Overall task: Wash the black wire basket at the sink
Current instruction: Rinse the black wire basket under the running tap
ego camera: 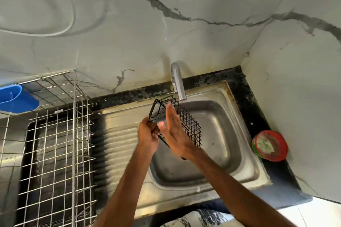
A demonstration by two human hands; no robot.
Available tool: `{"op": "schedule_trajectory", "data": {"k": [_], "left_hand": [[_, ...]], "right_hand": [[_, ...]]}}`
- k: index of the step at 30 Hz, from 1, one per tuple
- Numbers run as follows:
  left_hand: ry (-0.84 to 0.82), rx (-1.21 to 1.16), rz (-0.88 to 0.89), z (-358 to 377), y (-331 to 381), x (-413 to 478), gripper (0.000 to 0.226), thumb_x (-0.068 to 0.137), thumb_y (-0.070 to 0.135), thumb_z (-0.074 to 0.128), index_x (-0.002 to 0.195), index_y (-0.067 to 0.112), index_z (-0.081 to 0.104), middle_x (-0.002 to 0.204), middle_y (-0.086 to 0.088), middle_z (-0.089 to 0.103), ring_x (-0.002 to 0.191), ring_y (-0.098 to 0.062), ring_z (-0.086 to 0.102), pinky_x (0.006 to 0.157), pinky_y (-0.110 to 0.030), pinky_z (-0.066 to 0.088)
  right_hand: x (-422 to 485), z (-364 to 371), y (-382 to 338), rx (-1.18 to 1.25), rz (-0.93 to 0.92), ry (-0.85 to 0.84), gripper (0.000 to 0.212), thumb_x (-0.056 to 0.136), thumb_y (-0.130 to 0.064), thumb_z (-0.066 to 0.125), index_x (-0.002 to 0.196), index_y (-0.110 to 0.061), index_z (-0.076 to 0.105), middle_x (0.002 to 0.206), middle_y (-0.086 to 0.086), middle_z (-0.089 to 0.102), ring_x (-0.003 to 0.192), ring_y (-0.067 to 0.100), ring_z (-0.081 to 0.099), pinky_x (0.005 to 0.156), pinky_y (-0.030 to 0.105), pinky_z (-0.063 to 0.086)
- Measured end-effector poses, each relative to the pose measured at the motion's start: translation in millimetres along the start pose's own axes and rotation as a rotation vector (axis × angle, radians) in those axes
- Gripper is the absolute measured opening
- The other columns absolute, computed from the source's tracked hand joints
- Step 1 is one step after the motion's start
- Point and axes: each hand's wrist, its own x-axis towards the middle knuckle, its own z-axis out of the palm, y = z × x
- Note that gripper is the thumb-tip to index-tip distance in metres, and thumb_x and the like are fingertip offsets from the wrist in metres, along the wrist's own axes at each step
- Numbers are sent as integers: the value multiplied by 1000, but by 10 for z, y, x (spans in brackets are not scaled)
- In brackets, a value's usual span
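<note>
While the black wire basket [190,125] hangs tilted over the sink [221,143], just under the tap [178,83], left hand [147,134] grips its frame, fingers [154,130] curled round the wire. Right hand [175,132] lies flat against the mesh, fingers straight. No suds seen; water flow unclear. Judged mid-wash, with rinsing and setting down left.

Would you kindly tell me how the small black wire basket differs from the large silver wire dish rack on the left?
Colour: the black wire basket is dark-coated; the silver wire dish rack is shiny bare metal.
Size: the basket is far smaller than the rack.
Pose: the basket is tilted over the steel sink, gripped by the left hand with the right hand flat against its mesh; the rack stands beside the sink.
Both are wire grids.
</note>
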Motion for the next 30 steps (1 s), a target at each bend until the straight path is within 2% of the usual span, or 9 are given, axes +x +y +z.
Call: {"op": "schedule_trajectory", "data": {"k": [2, 5, 11, 14, 17, 22, 25, 27, 30], "left_hand": [[-23, -23, -22, -8, -45, 11, 42, 104, 24, 45, 62, 20, 40, 50, 3, 37, 37, -12, 31, 40, -25, 33], [-34, -66, -30, -8, -71, -4, 47, 106, 23, 43, 61, 23, 29, 42, 5, 28, 33, -11, 23, 45, -28, 26], [-43, -112, -28, -59, 37, 10, 51, 106, 23, 45, 57, 24, 31, 43, 3, 27, 36, -11, 21, 53, -29, 24], [-28, -74, -25, -32, 20, 1, 50, 105, 22, 47, 58, 23, 31, 43, 5, 28, 35, -11, 22, 50, -28, 27], [-36, -47, -34, -18, -16, -6, 45, 104, 22, 42, 61, 22, 29, 43, 6, 29, 35, -11, 24, 39, -25, 28], [-25, -119, -41, 65, 36, -55, 47, 105, 22, 40, 60, 23, 29, 43, 5, 27, 34, -12, 21, 50, -29, 24], [-36, -122, -24, 28, 61, -99, 51, 106, 25, 44, 57, 23, 32, 42, 3, 28, 35, -12, 22, 53, -29, 25], [-68, -116, -9, -22, 70, -152, 55, 106, 24, 47, 52, 23, 39, 41, 4, 31, 34, -9, 25, 52, -27, 27], [-118, -78, 8, -106, 46, -193, 48, 104, 25, 51, 57, 21, 41, 42, 6, 36, 31, -7, 27, 44, -21, 28]], "right_hand": [[273, -53, 38, 19, 15, 40, 68, 107, -53, 13, 160, -23, -16, 168, -6, -21, 153, 6, -19, 125, 31, -9], [416, -110, 387, 74, 228, 102, 76, 102, -60, 10, 161, -13, 4, 170, 6, 3, 157, 23, 3, 127, 41, 10], [-144, 19, 910, 107, 511, 53, 128, 62, -101, -11, 161, -19, -11, 169, 3, -16, 156, 21, -14, 127, 48, -5], [-284, 158, 537, 13, 222, 8, 101, 84, -87, -4, 159, -21, -20, 166, -1, -27, 153, 15, -24, 125, 43, -11], [-102, 115, 155, -38, -40, 39, 74, 105, -60, 13, 160, -20, -16, 168, -4, -23, 154, 8, -21, 125, 36, -9], [-151, 90, 385, -34, -109, 195, 65, 109, -44, 26, 163, -16, 2, 171, -3, -1, 157, 11, -2, 128, 36, 6], [-471, 48, 814, 53, 227, 183, 67, 106, -58, 21, 162, -28, 2, 170, -6, -1, 157, 11, 0, 128, 39, 4], [-496, -96, 1071, 201, 592, 59, 88, 93, -82, 18, 162, -28, 10, 170, -1, 6, 157, 22, 7, 127, 48, 8], [-346, -352, 1374, 619, 848, 19, 125, 65, -101, 38, 159, -21, 26, 161, 17, 32, 143, 39, 39, 113, 58, 38]]}}
